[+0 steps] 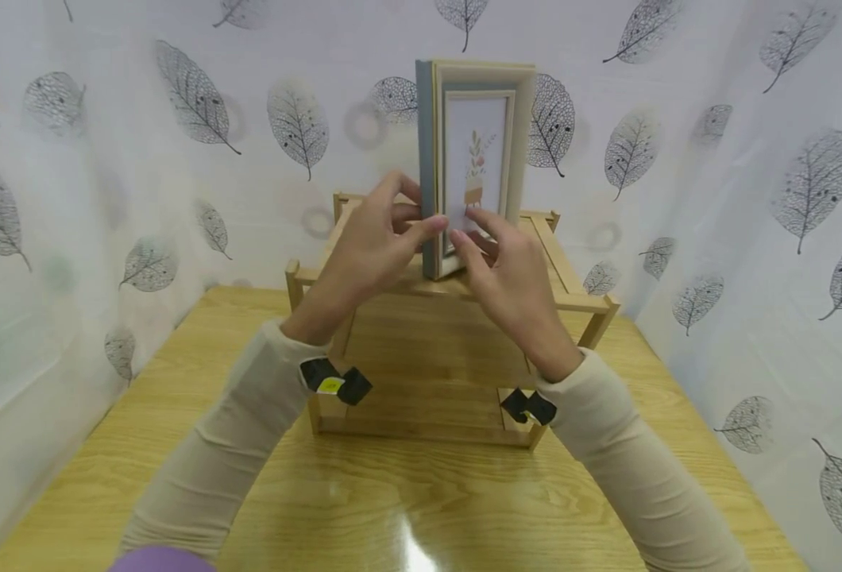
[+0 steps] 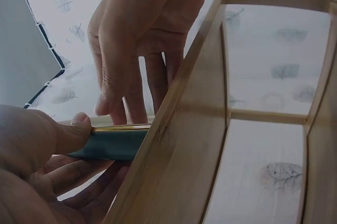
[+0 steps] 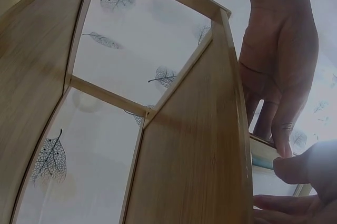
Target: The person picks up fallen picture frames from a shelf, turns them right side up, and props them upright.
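Note:
A picture frame with a deep cream border and blue-grey side stands upright on the top board of a small wooden shelf rack. Its picture shows a potted plant. With the thumb at the front edge and fingers behind, my left hand grips the frame's left side. My right hand has its thumb and fingertips at the lower front of the picture, fingers relaxed. From the left wrist, the frame's teal side shows under the left thumb. In the right wrist view the rack hides much of the frame.
The two-tier rack stands on a wood-grain table, its lower board beneath the frame. Pale curtains with leaf prints surround the table at the back and sides. Something purple shows at the bottom left.

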A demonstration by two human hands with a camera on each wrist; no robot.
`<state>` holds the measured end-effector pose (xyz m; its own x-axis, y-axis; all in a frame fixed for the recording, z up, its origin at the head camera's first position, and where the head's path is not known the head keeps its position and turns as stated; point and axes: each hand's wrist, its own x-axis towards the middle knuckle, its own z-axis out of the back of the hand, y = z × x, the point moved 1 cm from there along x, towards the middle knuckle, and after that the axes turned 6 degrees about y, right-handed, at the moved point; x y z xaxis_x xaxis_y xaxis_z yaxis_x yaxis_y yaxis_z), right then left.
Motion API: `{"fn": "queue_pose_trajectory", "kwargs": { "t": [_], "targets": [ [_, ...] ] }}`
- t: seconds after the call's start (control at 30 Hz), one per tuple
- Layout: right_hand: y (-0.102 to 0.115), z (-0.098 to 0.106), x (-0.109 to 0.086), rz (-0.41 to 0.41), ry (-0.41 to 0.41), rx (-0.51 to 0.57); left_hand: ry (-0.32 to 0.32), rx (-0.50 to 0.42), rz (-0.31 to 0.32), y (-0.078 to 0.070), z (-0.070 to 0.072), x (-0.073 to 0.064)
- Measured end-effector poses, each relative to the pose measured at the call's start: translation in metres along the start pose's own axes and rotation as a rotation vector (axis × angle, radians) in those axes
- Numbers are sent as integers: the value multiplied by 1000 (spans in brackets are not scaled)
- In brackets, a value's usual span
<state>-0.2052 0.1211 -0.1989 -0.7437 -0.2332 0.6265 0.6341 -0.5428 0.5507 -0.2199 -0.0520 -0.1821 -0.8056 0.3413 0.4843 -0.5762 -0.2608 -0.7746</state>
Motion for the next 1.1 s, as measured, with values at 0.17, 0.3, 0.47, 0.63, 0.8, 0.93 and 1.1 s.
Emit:
{"fn": "queue_pose_trajectory", "kwargs": {
  "t": [0.17, 0.3, 0.47, 0.63, 0.8, 0.93, 1.1],
  "targets": [
    [2, -2, 0, 6, -9, -34, 16, 27, -29, 3, 0, 2],
    [2, -2, 0, 10, 1, -40, 34, 5, -56, 3, 0, 2],
    [1, -2, 0, 23, 9, -62, 63, -48, -73, 3, -1, 1],
    [-1, -3, 1, 36, 33, -55, 70, -76, -78, 5, -2, 1],
    [-3, -3, 0, 47, 57, -26, 59, -59, -92, 6, -6, 1],
    [-3, -4, 0, 67, 71, -10, 50, -34, -108, 6, -8, 1],
    [-4, -3, 1, 77, 92, 27, 41, -12, -114, 4, -9, 1]
  ]
}}
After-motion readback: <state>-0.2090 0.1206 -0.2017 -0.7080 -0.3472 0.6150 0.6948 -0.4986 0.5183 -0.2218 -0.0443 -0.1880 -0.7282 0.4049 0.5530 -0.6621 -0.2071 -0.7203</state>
